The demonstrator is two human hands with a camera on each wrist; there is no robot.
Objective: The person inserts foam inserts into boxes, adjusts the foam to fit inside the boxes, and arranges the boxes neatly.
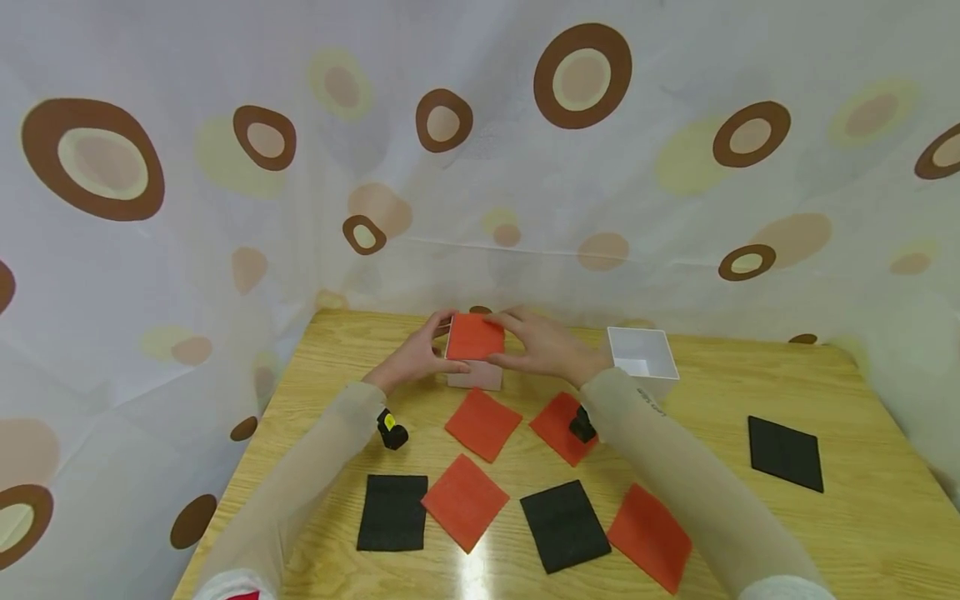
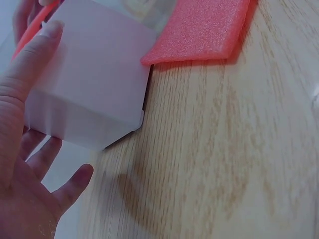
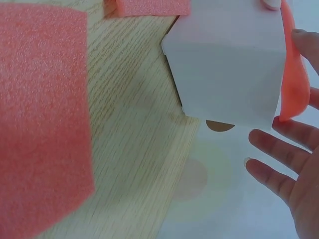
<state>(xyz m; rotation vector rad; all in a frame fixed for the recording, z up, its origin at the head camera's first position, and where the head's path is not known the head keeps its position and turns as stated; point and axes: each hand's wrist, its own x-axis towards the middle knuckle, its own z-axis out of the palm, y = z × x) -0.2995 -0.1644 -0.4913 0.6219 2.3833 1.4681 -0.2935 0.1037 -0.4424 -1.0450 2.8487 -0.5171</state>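
A red foam sheet (image 1: 476,336) lies over the top of a white box (image 1: 475,379) near the back of the table. On the box's left, my left hand (image 1: 415,354) grips it, thumb across the front and fingers around the far side. My right hand (image 1: 551,343) holds the sheet's right part. In the right wrist view, its fingers touch the bulging foam (image 3: 295,84), while the thumb tip rests on the box's front. The inside of this box is hidden.
A second white box (image 1: 643,357), open at the top, stands to the right. Several red foam sheets, one of them a red sheet (image 1: 465,502), lie in front. Black squares lie at left (image 1: 392,512), centre (image 1: 566,525) and far right (image 1: 785,452). A patterned curtain (image 1: 487,167) hangs behind.
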